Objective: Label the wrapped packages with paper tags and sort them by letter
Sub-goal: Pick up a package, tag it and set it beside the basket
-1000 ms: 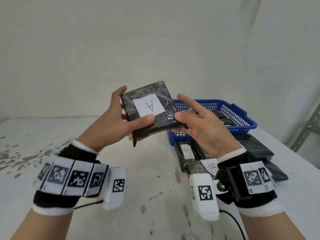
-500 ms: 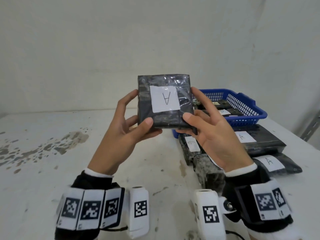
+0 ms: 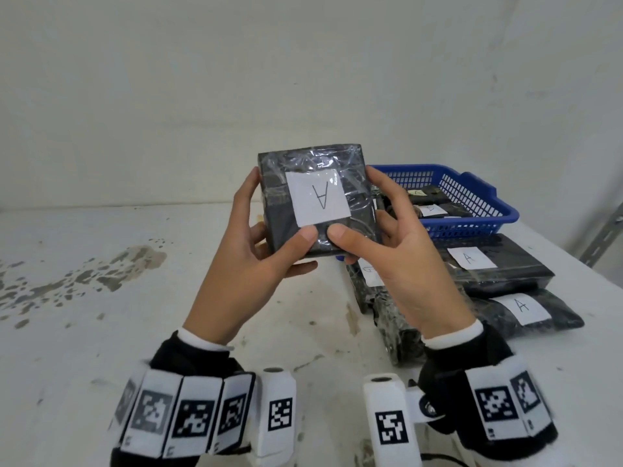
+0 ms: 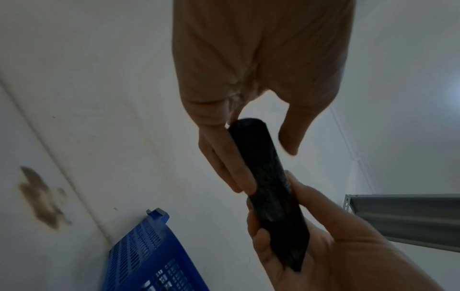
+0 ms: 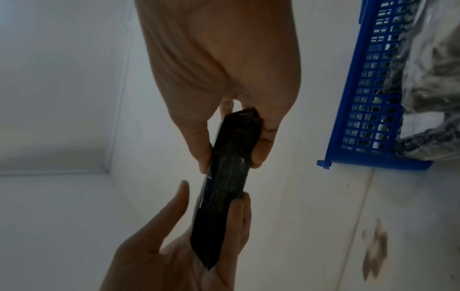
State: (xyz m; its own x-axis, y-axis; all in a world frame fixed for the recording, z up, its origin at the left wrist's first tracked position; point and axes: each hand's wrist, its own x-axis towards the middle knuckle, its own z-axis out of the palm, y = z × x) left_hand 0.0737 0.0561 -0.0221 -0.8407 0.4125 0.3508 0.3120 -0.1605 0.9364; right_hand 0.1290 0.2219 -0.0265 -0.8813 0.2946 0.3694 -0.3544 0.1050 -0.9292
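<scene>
A flat black wrapped package (image 3: 317, 183) is held upright above the table, its white paper tag (image 3: 318, 197) marked A facing me upside down. My left hand (image 3: 266, 244) grips its left edge and my right hand (image 3: 381, 241) its right edge, both thumbs pressed on the front just below the tag. From the wrist views the package (image 4: 268, 189) (image 5: 224, 189) shows edge-on as a dark slab pinched between fingers and thumbs. Two more packages tagged A (image 3: 495, 267) (image 3: 526, 308) lie at the right.
A blue plastic basket (image 3: 472, 197) with tagged packages inside stands at the back right. Another wrapped package (image 3: 371, 288) lies on the white table (image 3: 135, 315) behind my right hand, its letter partly hidden. Grey stains (image 3: 101, 274) mark the table's left. A wall runs along the back.
Both hands have turned the package from tilted to upright and facing me, and brought it closer. The thumbs have moved together below the tag.
</scene>
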